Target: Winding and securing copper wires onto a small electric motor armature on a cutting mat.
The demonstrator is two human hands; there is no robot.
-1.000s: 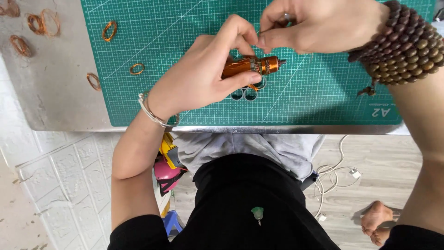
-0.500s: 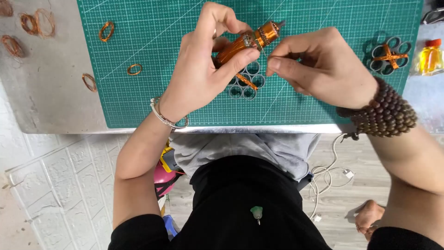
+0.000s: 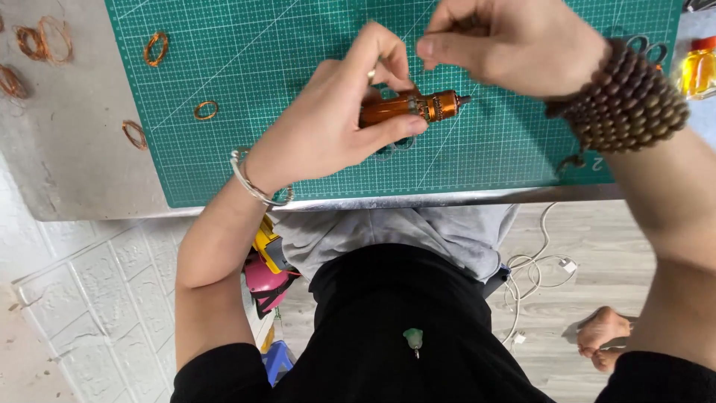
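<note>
My left hand [image 3: 335, 119] grips an orange metallic pen-shaped tool [image 3: 414, 107], tip pointing right, over a green cutting mat [image 3: 283, 45]. A silver bangle sits on that wrist. My right hand [image 3: 514, 45], with a brown bead bracelet [image 3: 626, 101] wound round its wrist, hovers just above and right of the tool's tip, fingers pinched together; whether it holds something small I cannot tell. Small wire rings lie partly hidden under the left hand.
Copper wire rings [image 3: 156, 46] lie on the mat and the grey table [image 3: 67, 149] at left. A small bottle of yellow liquid [image 3: 701, 67] stands at the right edge. Below the table edge are white cables [image 3: 537, 272] on a wood floor.
The tool has swung from tilted up-right to nearly level. My right hand rose from beside the tool to above its tip.
</note>
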